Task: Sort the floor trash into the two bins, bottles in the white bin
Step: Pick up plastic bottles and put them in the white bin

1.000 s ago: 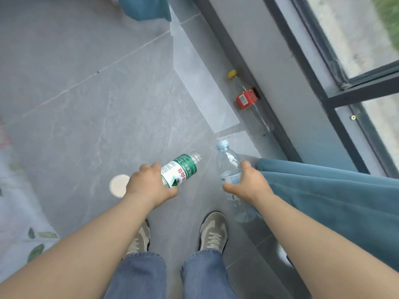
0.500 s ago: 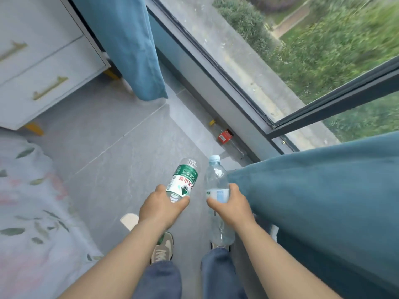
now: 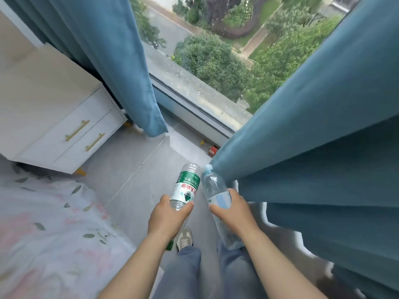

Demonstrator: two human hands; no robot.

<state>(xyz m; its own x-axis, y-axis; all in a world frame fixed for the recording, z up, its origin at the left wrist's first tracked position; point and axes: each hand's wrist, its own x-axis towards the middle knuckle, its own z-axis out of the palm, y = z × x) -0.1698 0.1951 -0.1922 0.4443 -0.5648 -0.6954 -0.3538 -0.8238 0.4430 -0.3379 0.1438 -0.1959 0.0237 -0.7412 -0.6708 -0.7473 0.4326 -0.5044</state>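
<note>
Left hand (image 3: pixel 170 216) is wrapped round the lower part of a green-labelled bottle (image 3: pixel 186 186), thumb on one side and fingers on the other just below the label, and I hold it off the floor (image 3: pixel 129 173) with its neck pointing away from me toward the window (image 3: pixel 194 67). Right hand (image 3: pixel 234 214) is closed round the middle of a clear bottle (image 3: pixel 212 186) with a pale blue cap, my fingers over its pale label; its base runs back under my wrist, above my right leg. On my feed the two bottles sit side by side in front of me, tilted so their tops lean close together, and I cannot tell whether they touch. The clear bottle's cap lies right at the edge of the blue curtain (image 3: pixel 313 137) that fills the right side of my view. A third bottle (image 3: pixel 212 150), with a red label and a yellow cap, lies on the floor against the base of the window frame, further off, partly hidden behind that curtain. A second blue curtain (image 3: pixel 112 61) hangs on the left of the window, and beside it stands a white dresser (image 3: pixel 64 117) with two gold handles. A bed cover (image 3: pixel 43 234) printed with leaves and pink patches takes up the lower left. Below my hands I see my jeans (image 3: pixel 185 275) and one shoe (image 3: pixel 184 237) on the grey tiles.
</note>
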